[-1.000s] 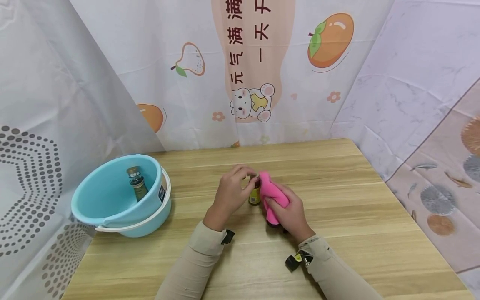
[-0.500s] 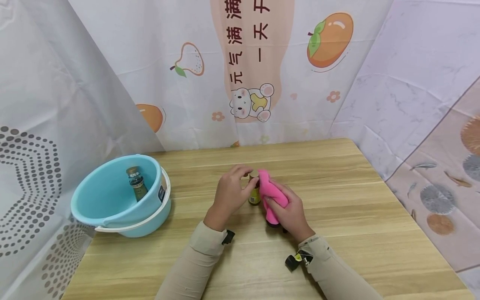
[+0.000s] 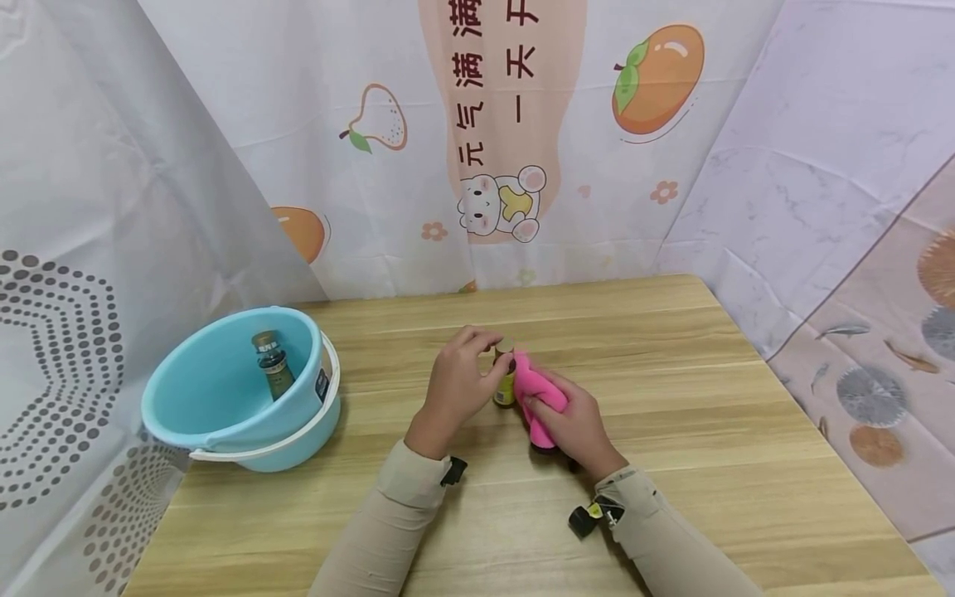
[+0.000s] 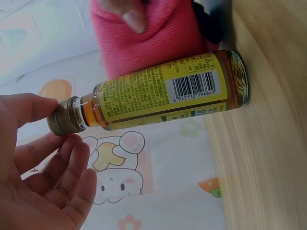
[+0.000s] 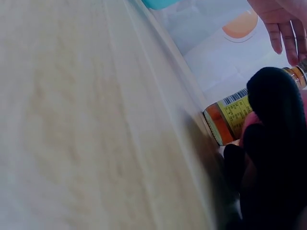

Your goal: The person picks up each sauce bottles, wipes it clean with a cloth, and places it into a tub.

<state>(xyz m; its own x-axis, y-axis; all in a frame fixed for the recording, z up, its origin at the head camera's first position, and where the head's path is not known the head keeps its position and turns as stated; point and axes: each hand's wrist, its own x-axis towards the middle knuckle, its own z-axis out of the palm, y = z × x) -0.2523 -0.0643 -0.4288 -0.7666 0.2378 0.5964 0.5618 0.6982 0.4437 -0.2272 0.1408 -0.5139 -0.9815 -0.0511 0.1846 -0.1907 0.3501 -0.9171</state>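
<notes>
A small glass bottle [image 3: 505, 391] with a yellow label and amber liquid stands upright at mid-table. My left hand [image 3: 460, 377] pinches its ribbed brownish-gold cap [image 4: 66, 117] between thumb and fingers, the other fingers loosely bent below in the left wrist view. On the bottle's right side, my right hand [image 3: 580, 421] grips a bunched pink cloth [image 3: 543, 398] that lies against the label. Soft black parts [image 5: 276, 103] hang from the cloth and overlap the bottle in the right wrist view. Most of the right hand's fingers are hidden by the cloth.
At the left of the wooden table [image 3: 716, 431] stands a light blue bucket [image 3: 194, 398] with a white handle. Another dark bottle [image 3: 278, 373] leans inside it. A printed curtain [image 3: 373, 207] hangs behind the table's far edge.
The pink cloth and right hand have shifted slightly down along the bottle, so more of the cap and neck shows. The left hand stays at the cap.
</notes>
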